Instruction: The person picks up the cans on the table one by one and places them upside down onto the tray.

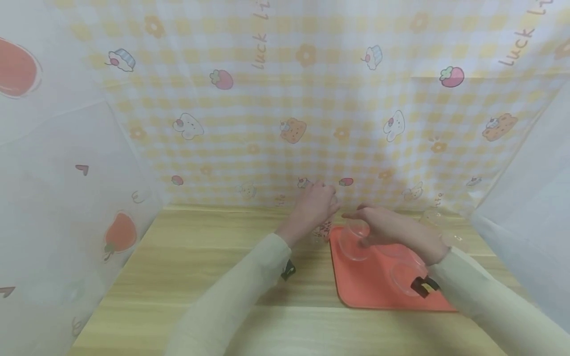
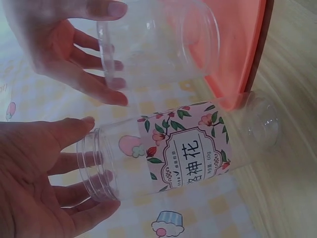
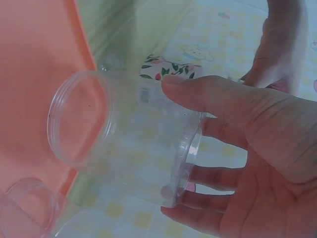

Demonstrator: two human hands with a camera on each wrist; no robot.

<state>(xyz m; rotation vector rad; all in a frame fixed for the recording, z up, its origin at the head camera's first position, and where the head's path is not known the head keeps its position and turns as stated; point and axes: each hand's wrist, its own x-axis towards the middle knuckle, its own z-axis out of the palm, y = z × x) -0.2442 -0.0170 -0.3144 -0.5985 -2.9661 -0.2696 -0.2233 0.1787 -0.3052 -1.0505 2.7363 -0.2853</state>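
My left hand (image 1: 313, 208) grips the threaded neck of a clear plastic jar (image 2: 188, 148), which stands on the wooden table just left of the orange tray (image 1: 365, 291). A pink floral label with Chinese characters wraps the jar's middle. My right hand (image 1: 386, 226) holds a second, wider clear jar (image 3: 133, 139) by its base end, thumb on one side and fingers on the other. That jar is upside down, its threaded mouth towards the tray's left part. Both hands are close together, and the two jars are side by side.
Another clear container (image 1: 406, 278) lies on the tray, partly under my right forearm. More transparent containers (image 1: 455, 241) stand beyond the tray at the right. A yellow checked cloth (image 1: 249, 99) hangs behind the table (image 1: 200, 277), with white sheets at both sides.
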